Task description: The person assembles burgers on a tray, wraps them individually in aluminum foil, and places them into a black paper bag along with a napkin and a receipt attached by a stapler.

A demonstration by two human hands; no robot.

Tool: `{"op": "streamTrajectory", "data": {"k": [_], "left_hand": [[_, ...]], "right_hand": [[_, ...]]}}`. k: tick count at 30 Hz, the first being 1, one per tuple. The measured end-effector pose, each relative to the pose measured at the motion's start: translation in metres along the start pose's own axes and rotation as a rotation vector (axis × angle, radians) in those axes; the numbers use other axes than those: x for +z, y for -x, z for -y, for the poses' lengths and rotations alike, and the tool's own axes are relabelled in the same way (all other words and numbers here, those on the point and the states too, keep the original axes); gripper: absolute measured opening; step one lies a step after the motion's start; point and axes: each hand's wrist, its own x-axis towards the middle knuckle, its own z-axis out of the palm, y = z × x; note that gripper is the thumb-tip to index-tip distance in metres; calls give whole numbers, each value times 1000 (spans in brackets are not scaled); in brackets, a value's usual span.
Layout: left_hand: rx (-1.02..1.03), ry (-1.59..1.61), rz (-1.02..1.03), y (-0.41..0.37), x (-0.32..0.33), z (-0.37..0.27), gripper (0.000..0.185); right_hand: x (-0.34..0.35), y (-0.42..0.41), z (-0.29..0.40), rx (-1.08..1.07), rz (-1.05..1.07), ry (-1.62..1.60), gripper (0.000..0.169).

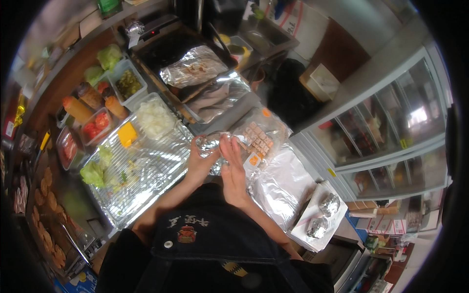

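Note:
A small bundle wrapped in aluminium foil (210, 142) is between my two hands. My left hand (200, 164) curves round its near left side, the thumb reaching towards the right. Against its right side lies my right hand (234, 175), flat with the fingers straight. What the foil wraps is hidden. Just right of my right fingers, a clear plastic bag with orange print (262, 133) rests partly over a stack of foil sheets (280, 183). To the left, a foil-lined tray with a wire rack (154, 172) carries lettuce leaves (93, 173) and orange cheese slices (127, 134).
Tubs of chopped onion (155, 117), pickles (128, 84) and tomato (97, 126) stand beyond the rack, near sauce bottles (77, 110). A griddle (176, 47) is ahead. Two foil balls (324, 216) sit on white paper at right. Patties (47, 208) lie far left.

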Motion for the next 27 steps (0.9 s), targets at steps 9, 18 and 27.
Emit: {"op": "streamTrajectory", "data": {"k": [9,18,27], "left_hand": [[-113,-246,388,8,-12,-17,111],[-63,-465,863,-1,-54,-48,108],[380,-315,263,34,-39,-66,48]], "right_hand": [[7,8,-4,-2,109,531,68],[-34,-7,-4,140,312,161,69],[4,-23,16,272,19,-458,55]]}}
